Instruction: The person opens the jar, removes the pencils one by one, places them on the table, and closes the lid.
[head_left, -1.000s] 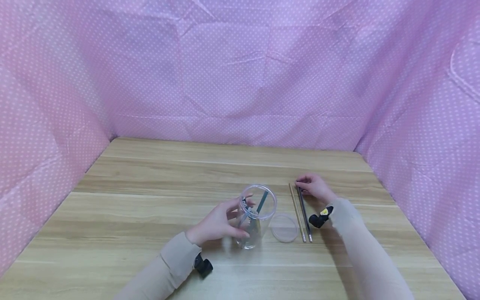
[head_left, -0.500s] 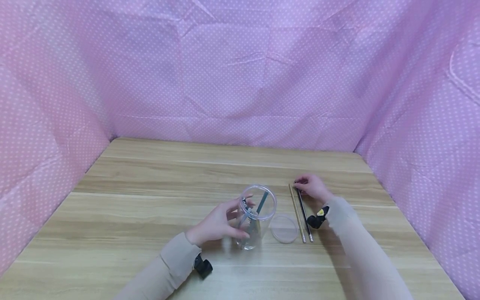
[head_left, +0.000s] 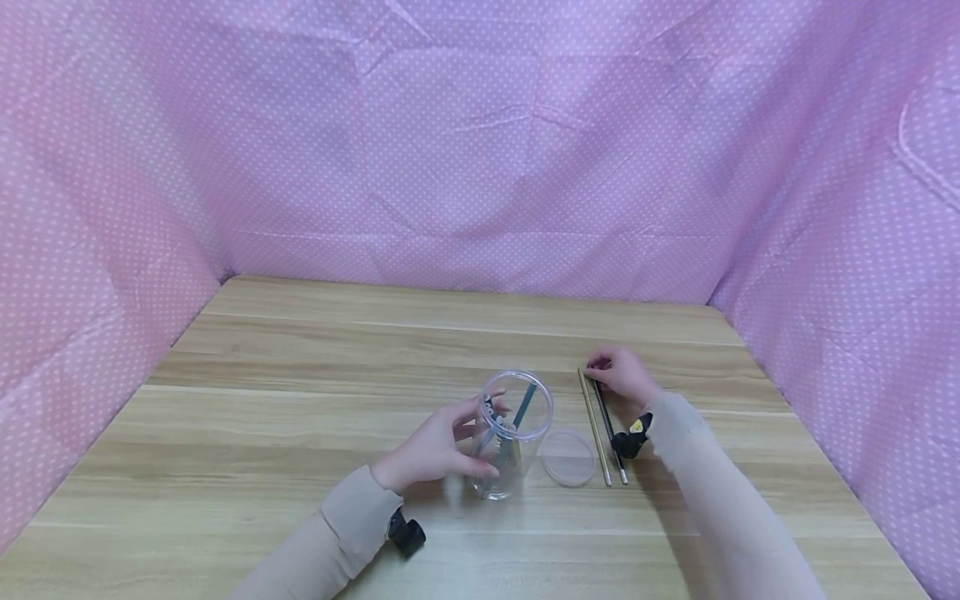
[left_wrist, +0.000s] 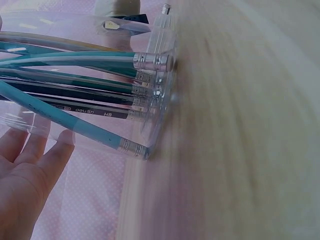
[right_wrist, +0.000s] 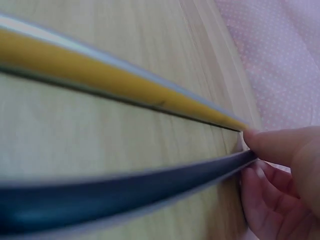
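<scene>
My left hand (head_left: 442,446) is wrapped around the side of a clear plastic jar (head_left: 525,450), which stands upright and uncapped on the table. Several pencils (left_wrist: 85,92), teal, dark and one yellowish, lean inside it with their metal-banded ends at the bottom. To the right, a yellow pencil (head_left: 595,427) and a dark pencil (head_left: 606,421) lie side by side, their far ends close together. My right hand (head_left: 624,375) pinches the far end of the dark pencil between thumb and fingers. In the right wrist view, the thumb also appears close to the tip of the yellow pencil (right_wrist: 125,85).
A round clear lid (head_left: 568,458) lies flat between the jar and the yellow pencil. The wooden table (head_left: 337,333) ends at a pink dotted curtain (head_left: 465,167) at the back and sides. Each wrist carries a small black camera (head_left: 407,533).
My right hand has slid slightly left, bringing the dark pencil's far end nearer the yellow one, while its near end swung slightly right. My left hand and the jar have stayed put.
</scene>
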